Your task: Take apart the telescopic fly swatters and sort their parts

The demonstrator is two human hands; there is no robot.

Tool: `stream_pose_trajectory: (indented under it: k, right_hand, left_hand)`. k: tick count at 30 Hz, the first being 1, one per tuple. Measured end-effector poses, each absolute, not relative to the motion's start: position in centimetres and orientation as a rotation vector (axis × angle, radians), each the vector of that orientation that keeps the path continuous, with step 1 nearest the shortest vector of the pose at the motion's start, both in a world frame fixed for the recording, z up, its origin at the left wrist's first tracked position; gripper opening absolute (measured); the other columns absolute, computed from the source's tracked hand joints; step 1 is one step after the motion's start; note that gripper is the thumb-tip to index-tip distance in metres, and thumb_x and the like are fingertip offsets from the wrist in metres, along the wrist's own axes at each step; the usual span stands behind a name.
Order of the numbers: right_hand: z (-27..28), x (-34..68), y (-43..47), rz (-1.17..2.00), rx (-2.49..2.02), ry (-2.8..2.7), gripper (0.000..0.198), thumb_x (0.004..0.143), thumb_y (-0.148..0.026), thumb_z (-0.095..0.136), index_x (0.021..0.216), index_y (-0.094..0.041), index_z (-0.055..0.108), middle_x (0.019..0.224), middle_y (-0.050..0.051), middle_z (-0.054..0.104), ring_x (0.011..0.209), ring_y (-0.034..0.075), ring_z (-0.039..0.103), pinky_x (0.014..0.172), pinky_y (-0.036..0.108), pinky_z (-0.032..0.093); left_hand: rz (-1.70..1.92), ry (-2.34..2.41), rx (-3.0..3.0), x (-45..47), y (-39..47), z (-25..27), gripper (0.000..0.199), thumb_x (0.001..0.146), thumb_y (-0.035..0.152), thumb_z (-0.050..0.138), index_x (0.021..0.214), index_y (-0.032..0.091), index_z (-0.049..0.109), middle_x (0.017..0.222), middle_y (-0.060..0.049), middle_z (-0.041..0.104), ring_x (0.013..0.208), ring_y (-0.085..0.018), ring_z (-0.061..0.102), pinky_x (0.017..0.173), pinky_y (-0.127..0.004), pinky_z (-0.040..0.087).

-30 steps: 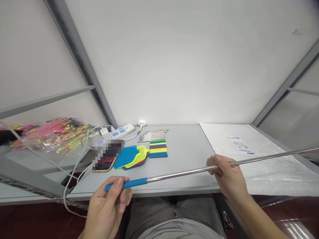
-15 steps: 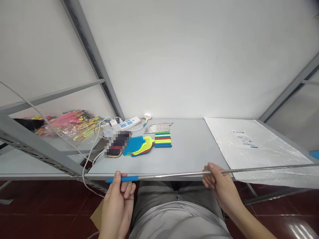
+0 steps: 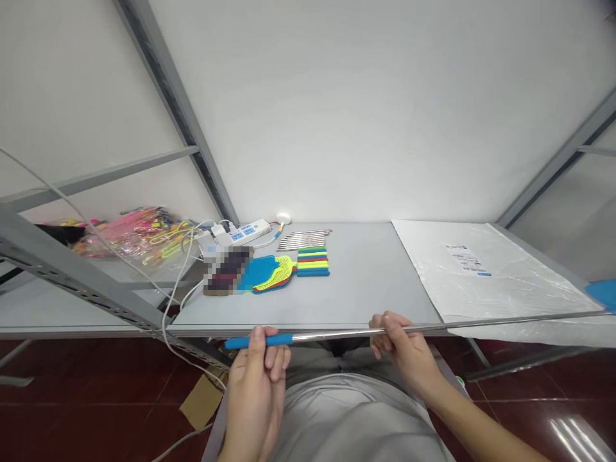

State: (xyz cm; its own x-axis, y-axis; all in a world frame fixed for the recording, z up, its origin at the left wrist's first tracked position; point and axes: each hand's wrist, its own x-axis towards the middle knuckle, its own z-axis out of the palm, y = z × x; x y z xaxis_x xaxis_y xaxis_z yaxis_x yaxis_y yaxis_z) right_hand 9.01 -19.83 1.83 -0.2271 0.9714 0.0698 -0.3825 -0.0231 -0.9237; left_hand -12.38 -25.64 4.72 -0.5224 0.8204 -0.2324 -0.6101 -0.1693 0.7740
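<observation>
My left hand is closed round the blue handle of a long telescopic fly swatter, thumb on top. A thin silver rod runs from this handle to the right, above the front edge of the table. My right hand pinches the rod between thumb and fingers. At the far right edge of view is a blue flat piece, apparently the swatter's head, partly cut off. On the table lie stacked swatter heads, a row of coloured handles and several silver rods.
A white plastic package with a label covers the table's right side. At the left are a power strip, white cables and a blurred-out flat object. Beyond the grey shelf post lie bagged colourful items. A cardboard piece is below.
My left hand has moved right with the handle, and my right hand has shifted left along the view, so they are closer together. More of the blue piece shows at the right edge.
</observation>
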Motion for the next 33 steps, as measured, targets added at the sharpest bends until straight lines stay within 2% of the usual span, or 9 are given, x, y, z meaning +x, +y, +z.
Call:
stream_pose_trajectory:
  k: [9,19,33]
  right_hand:
    - [1.8,8.2,-20.7,1.526,-0.791,-1.191,0.044,0.095,-0.047,0.050,0.061,-0.021,0.042,0.059,-0.004,0.037,0.055,0.012,0.041,0.056,0.028,0.036]
    - [3.1,8.7,-20.7,1.425,-0.992,-1.468,0.046,0.092,-0.051,0.053,0.059,-0.019,0.050,0.056,-0.002,0.047,0.057,0.012,0.043,0.057,0.028,0.031]
    - [2.9,11.1,-19.6,1.391,-0.888,-1.284,0.037,0.092,-0.041,0.058,0.063,-0.019,0.059,0.057,-0.003,0.041,0.053,0.011,0.031,0.056,0.029,0.030]
  left_hand:
    - [1.723,1.024,0.406,-9.2,-26.1,4.8,0.032,0.081,0.047,0.073,0.085,0.016,0.065,0.053,0.008,0.033,0.047,-0.004,0.028,0.050,-0.020,0.033]
    - [1.782,1.063,0.324,-11.9,-25.7,4.7,0.028,0.084,0.042,0.070,0.083,0.015,0.065,0.053,0.008,0.033,0.047,-0.004,0.028,0.051,-0.018,0.035]
    - [1.873,1.054,0.346,-13.7,-25.2,5.8,0.026,0.083,0.041,0.071,0.083,0.015,0.066,0.054,0.007,0.033,0.048,-0.004,0.027,0.052,-0.018,0.038]
